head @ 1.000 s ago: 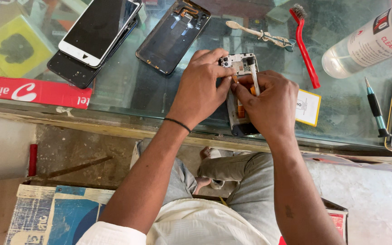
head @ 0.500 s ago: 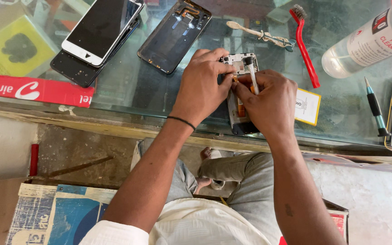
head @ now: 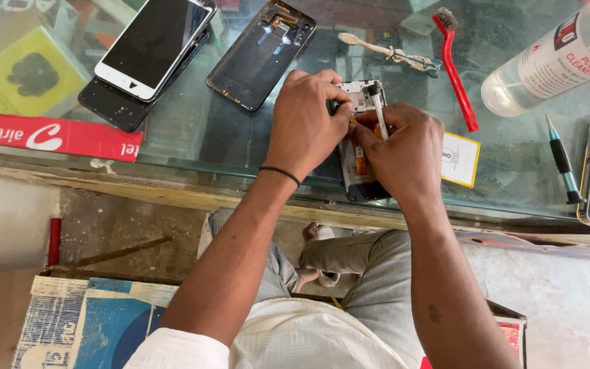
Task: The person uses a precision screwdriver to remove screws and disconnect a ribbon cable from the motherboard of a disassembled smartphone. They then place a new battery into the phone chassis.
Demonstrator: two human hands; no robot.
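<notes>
Opened black smartphone [head: 362,154], long axis pointing away from the body, steadied by left hand [head: 305,119]; right hand [head: 401,154] pinches a slim white tool [head: 377,106] over its upper end.

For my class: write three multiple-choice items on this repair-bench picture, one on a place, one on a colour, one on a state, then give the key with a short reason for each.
1. Where does the white-fronted phone lie?
A. stacked on a black phone
B. on the floor
C. inside the clear bottle

2. What colour is the handle of the small brush?
A. green
B. red
C. white

3. In what state is the phone under the hands?
A. sealed in a box
B. opened, insides showing
C. closed, screen lit

Key: 1 A, a black phone shows beneath it on the glass counter. 2 B, the handle is plainly red. 3 B, the left hand steadies it while the right hand holds a slim white tool to its exposed parts.
</notes>
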